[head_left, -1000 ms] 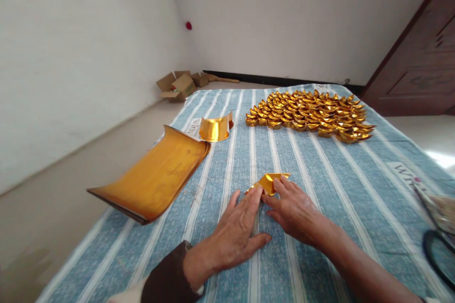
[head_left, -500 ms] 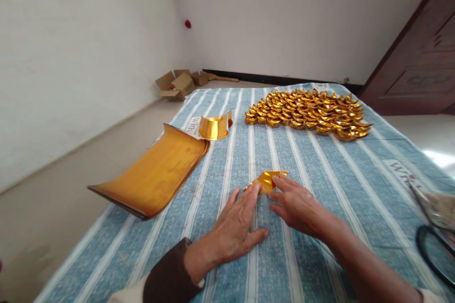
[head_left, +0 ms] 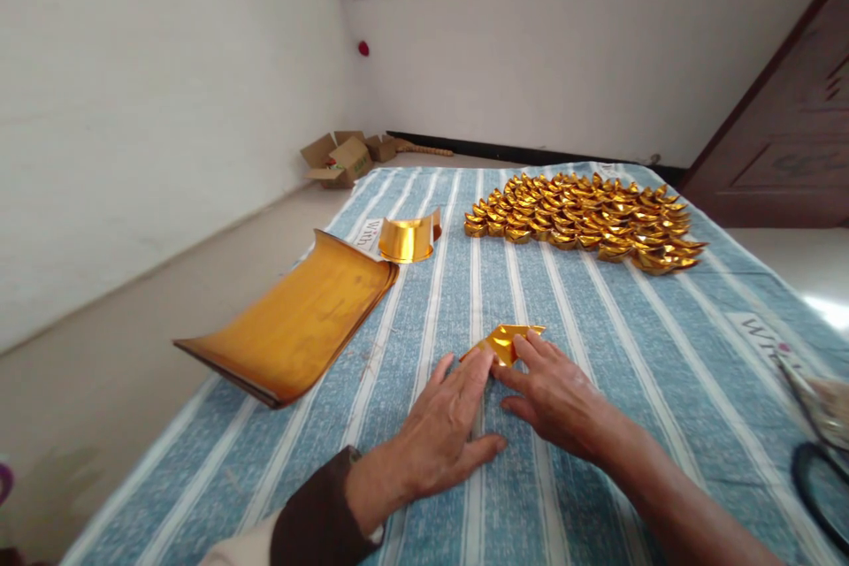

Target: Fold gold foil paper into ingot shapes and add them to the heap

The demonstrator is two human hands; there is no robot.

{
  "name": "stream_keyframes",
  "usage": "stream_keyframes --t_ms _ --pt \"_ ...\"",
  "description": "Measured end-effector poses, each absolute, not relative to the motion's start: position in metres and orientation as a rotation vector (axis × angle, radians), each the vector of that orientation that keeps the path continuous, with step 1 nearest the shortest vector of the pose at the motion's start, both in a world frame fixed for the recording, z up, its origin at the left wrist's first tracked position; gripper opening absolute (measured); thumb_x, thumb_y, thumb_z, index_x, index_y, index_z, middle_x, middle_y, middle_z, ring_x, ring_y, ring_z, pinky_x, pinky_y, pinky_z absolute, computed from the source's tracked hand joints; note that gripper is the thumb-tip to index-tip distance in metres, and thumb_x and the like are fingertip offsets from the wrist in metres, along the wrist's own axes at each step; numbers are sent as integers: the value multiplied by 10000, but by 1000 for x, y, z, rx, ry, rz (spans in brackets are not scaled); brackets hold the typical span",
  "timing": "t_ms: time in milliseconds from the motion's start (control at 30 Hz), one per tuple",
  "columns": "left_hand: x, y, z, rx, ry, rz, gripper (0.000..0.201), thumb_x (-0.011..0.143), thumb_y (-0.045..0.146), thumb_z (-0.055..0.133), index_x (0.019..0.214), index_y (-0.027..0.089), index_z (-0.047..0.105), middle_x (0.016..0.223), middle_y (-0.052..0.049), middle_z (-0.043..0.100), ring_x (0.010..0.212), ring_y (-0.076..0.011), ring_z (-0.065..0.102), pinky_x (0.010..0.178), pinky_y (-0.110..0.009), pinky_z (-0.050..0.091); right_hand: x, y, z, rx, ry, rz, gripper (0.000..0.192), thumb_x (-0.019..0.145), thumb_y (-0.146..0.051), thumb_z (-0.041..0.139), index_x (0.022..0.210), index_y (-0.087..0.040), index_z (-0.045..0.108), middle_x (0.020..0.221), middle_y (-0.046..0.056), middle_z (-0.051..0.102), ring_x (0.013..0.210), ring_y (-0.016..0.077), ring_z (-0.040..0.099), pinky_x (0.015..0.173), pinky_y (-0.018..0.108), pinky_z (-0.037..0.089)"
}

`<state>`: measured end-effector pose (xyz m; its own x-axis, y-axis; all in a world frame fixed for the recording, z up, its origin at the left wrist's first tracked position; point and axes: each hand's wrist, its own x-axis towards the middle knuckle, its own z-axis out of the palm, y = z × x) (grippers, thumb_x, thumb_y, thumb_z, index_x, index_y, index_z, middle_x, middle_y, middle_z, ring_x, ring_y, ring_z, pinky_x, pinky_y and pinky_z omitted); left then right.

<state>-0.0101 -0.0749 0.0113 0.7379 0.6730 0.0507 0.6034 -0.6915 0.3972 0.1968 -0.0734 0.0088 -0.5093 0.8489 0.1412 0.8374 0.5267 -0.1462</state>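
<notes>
A small folded piece of gold foil paper (head_left: 505, 341) lies on the blue-and-white striped cloth (head_left: 597, 354). My left hand (head_left: 446, 424) lies flat on the cloth, its fingertips pressing the paper's left corner. My right hand (head_left: 554, 395) presses the paper's right side with the index finger. A thick curled stack of gold sheets (head_left: 298, 323) rests at the cloth's left edge. A curved gold sheet (head_left: 406, 239) stands behind it. Many folded gold ingots (head_left: 584, 217) lie massed at the far side.
Black-handled scissors (head_left: 813, 451) lie at the right edge of the cloth. Open cardboard boxes (head_left: 341, 157) sit on the floor by the far wall. A dark wooden door (head_left: 786, 133) is at the right. White walls bound the left and far sides.
Both hands stay pressed on the folded gold paper, with only small finger shifts. The view has moved slightly.
</notes>
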Motion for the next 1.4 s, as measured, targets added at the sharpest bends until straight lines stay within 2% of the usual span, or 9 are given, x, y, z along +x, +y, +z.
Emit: stream_keyframes --t_ms 100,200,500,800,1167,1333,1400 --pt "-15 -75 13 2674 989 236 843 918 503 558 1539 190 82 1544 -185 335 1444 -316 277 1164 -592 183 197 -73 8 -1450 -2561 79 449 820 -323 717 1256 -271 627 1263 148 577 1192 360 518 937 520 472" --pt "-22 -78 14 2758 1023 163 809 931 567 503 1536 190 121 1541 -181 341 1448 -309 271 1162 -599 167 197 -74 8 -1454 -2553 81 443 815 -324 722 1248 -283 631 1251 137 578 1183 356 521 931 515 476" --pt "-36 -74 10 2795 1011 130 839 925 650 416 1549 212 68 1547 -152 344 1441 -303 288 1168 -599 122 197 -76 8 -1424 -2520 94 393 800 -278 722 1187 -268 657 1218 152 585 1205 399 492 900 534 492" --pt "-45 -68 10 2723 1010 106 804 934 616 447 1551 279 57 1550 -102 353 1437 -290 302 1166 -579 141 194 -76 12 -1443 -2504 123 331 814 -247 691 1144 -267 671 1186 137 590 1164 364 516 911 544 481" --pt "-55 -58 22 2805 1085 -15 645 944 624 415 1495 306 309 1474 -45 484 1432 -299 304 1163 -598 70 194 -75 8 -1484 -2519 102 308 822 -315 712 1127 -277 686 1215 140 585 1215 396 488 912 535 481" --pt "-51 -63 26 2866 1187 101 587 957 587 421 1434 244 423 1411 -93 546 1408 -337 343 1145 -648 108 193 -74 8 -1503 -2516 101 301 816 -345 719 1106 -269 695 1201 147 599 1204 397 501 912 538 483" --pt "-44 -66 27 2878 1222 160 573 964 577 408 1406 215 452 1437 -125 510 1413 -351 328 1139 -656 136 192 -73 9 -1501 -2521 112 283 820 -356 715 1089 -269 701 1197 148 602 1200 395 507 909 533 487"
